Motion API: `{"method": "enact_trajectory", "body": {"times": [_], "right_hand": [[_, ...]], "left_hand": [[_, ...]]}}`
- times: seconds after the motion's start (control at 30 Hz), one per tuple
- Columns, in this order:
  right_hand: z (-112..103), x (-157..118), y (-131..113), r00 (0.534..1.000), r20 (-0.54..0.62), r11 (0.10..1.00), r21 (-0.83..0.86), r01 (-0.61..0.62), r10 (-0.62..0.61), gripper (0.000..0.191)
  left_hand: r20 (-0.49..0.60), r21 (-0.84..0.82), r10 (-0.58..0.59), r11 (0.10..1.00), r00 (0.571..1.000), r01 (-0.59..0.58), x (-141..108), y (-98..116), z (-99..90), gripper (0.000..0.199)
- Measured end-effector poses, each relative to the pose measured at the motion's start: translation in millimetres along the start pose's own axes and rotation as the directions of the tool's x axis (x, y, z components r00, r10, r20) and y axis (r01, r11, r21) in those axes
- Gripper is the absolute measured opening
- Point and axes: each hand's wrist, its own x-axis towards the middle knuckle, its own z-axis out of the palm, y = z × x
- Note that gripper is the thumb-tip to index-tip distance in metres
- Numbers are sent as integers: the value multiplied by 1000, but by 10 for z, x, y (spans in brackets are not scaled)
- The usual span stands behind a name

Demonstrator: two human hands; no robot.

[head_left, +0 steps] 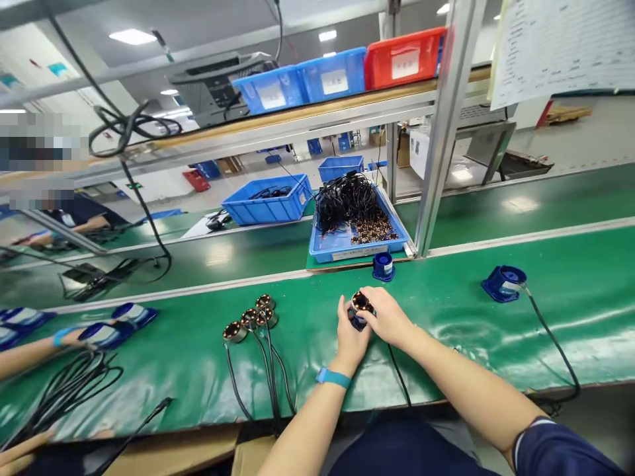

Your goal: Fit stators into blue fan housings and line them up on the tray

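Near the middle of the green table, my left hand (351, 340) is wrapped round a dark blue housing (357, 322), with a teal band on that wrist. My right hand (387, 316) grips a round coil part (360, 302) with a copper-coloured ring, held at the top of the housing. How far the coil sits inside the housing is hidden by my fingers. A black cable (399, 373) runs from below my hands to the table's front edge. Just beyond them stands another blue housing (383, 266).
Several coil parts with cables (235, 332) lie to the left. A blue tray (360, 251) holds cables and small parts behind. At right is a blue housing with a cable (505, 283). A co-worker's arm (30, 354) reaches over blue housings at far left. A metal post (441, 145) stands behind.
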Motion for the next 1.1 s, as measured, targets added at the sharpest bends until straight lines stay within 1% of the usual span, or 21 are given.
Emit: {"method": "enact_trajectory", "body": {"times": [0.07,0.1,0.2,0.27,0.33,0.5,0.57,0.63,0.7,0.77,0.83,0.87,0.9,0.93,0.97,1.0,1.03,1.07,1.1], "right_hand": [[-78,75,-63,988,151,996,-88,-24,37,36],[-133,108,-106,976,210,991,-133,-31,59,33],[-299,163,-274,940,323,965,-259,-29,115,26],[-361,158,-380,927,342,942,-335,-35,157,21],[-368,140,-443,920,335,916,-397,-56,201,19],[-315,160,-455,899,340,891,-440,-108,277,21],[-326,185,-481,886,371,884,-460,-85,278,21],[-345,194,-532,872,391,855,-514,-59,295,23],[-342,179,-572,855,392,814,-578,-59,341,25],[-295,127,-557,841,393,800,-595,-76,372,28],[-209,23,-465,850,395,846,-523,-103,348,38],[-159,-53,-392,870,374,880,-457,-130,322,46],[-112,-143,-306,898,323,911,-375,-170,300,53],[-71,-244,-214,925,248,937,-275,-217,287,55],[-39,-350,-121,944,162,951,-161,-262,287,52],[-16,-454,-33,952,80,955,-47,-292,295,48],[-1,-548,43,953,19,952,49,-303,302,45],[9,-626,104,954,-13,948,114,-297,301,44],[18,-681,147,957,-22,948,146,-282,289,45]], "left_hand": [[26,-52,-57,997,998,58,-14,-9,9,91],[40,-61,-62,996,997,65,-17,-20,11,91],[85,-38,-28,999,996,32,-28,-75,21,92],[102,2,-9,1000,995,9,-38,-117,37,89],[108,37,9,999,994,-13,-43,-149,56,82],[107,41,72,996,992,-77,-29,-141,71,72],[102,34,80,996,992,-84,-31,-122,64,70],[98,32,76,996,992,-80,-40,-112,58,68],[104,31,69,997,992,-73,-44,-112,57,66],[125,24,57,998,991,-60,-28,-109,60,66],[150,11,44,999,988,-47,-1,-79,52,66],[159,3,37,999,987,-38,4,-47,37,67],[156,-1,27,1000,987,-27,-9,-2,9,68],[135,-2,12,1000,991,-12,-48,55,-34,69],[96,1,-7,1000,995,7,-122,120,-94,67],[56,1,-33,999,998,33,-238,188,-171,61],[35,-4,-65,998,997,65,-395,254,-260,50],[51,-12,-98,995,994,99,-586,311,-358,34],[140,-23,-139,989,980,143,-797,356,-460,23]]}}
